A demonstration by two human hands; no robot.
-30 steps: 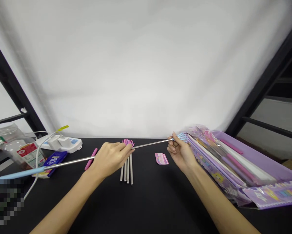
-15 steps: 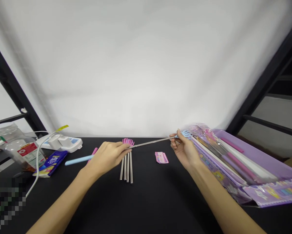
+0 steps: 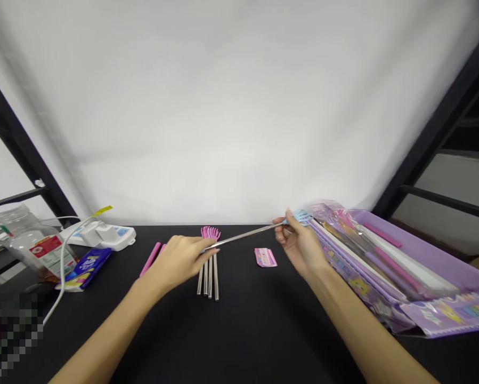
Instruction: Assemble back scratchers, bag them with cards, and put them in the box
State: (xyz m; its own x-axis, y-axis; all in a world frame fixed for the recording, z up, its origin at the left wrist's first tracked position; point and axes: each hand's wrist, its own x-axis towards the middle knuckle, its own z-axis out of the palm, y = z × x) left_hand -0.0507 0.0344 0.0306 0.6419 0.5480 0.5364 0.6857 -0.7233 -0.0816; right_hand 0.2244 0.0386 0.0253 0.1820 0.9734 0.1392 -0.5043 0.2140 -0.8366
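Item held: one blue-clawed back scratcher (image 3: 247,234), located over the middle of the tabletop (image 3: 239,330) between both hands. Its long axis runs crosswise, slanting in view from lower left to upper right. The claw end points right, toward the purple box (image 3: 415,237); the opposite end points left and is covered by the left hand (image 3: 179,261).

Fingers of the left hand are closed on the left end of the metal shaft. Fingers of the right hand (image 3: 299,240) are drawn in narrow, pinching the neck just below the claw.

Surface: black and matt. Pink-clawed scratchers (image 3: 209,280) lie side by side beyond and below the left hand, shafts pointing toward the person. Pink handles (image 3: 150,260) lie partly hidden behind that hand. A small pink packet (image 3: 265,257) lies flat between the hands. At left: a white power strip (image 3: 123,237), a blue packet (image 3: 85,266) and a clear jar (image 3: 35,248).

Room: white backing (image 3: 239,106) behind, dark frame bars (image 3: 427,125) on either side.
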